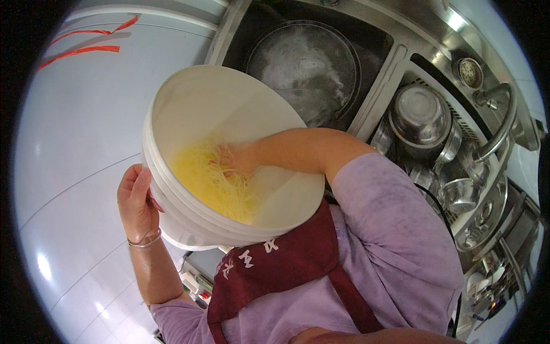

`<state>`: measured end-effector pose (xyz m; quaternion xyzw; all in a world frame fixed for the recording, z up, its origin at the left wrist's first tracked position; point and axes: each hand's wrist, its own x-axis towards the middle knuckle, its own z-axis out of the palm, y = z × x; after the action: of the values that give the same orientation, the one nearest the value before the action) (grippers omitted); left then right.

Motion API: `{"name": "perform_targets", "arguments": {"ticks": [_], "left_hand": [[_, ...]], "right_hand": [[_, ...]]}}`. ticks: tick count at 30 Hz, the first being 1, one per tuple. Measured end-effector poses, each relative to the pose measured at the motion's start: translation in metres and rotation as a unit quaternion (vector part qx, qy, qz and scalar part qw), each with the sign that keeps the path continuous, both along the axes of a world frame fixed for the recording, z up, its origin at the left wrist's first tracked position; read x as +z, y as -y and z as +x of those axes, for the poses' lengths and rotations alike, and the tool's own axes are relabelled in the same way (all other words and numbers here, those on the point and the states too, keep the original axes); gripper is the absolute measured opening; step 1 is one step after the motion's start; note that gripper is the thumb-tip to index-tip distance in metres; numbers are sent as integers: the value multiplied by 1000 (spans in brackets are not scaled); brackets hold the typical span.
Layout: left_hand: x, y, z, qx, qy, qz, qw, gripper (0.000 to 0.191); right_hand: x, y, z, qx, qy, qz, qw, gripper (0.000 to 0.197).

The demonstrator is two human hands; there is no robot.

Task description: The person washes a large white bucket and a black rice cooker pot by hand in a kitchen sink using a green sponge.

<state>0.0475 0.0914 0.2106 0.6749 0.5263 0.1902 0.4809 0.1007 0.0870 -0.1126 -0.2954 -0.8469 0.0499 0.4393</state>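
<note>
A large white plastic bucket [227, 88] tilts in front of my burgundy apron [292, 262], its mouth facing up. At its left side, my left hand [139, 189] grips the outer wall just below the rim, thumb upward. My right hand [240, 159] is inside the bucket, slightly blurred. Its fingers are curled among thin pale yellow shreds [215, 185], with strands between and over them; some fingertips are hidden. The shreds lie heaped low in the bucket, towards its left wall. I cannot tell what the shreds are.
Behind the bucket is a dark sink basin [369, 47] with a round wet patch. To the right, a basin with a rack holds several metal bowls [419, 114] beneath a curved faucet [500, 124]. Red strips [86, 51] hang by the white tiled wall [81, 129].
</note>
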Motion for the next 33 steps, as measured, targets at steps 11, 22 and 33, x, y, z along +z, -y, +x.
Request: {"name": "perform_targets", "arguments": {"ticks": [11, 22, 33], "left_hand": [[0, 3, 11, 6, -25, 4, 1000, 20], [0, 1, 22, 8, -33, 7, 999, 21], [1, 3, 37, 4, -56, 6, 998, 22]], "right_hand": [[-9, -3, -2, 9, -11, 11, 1000, 53], [-14, -3, 0, 26, -2, -10, 1000, 47], [-20, -1, 2, 39, 9, -38, 998, 42]]}}
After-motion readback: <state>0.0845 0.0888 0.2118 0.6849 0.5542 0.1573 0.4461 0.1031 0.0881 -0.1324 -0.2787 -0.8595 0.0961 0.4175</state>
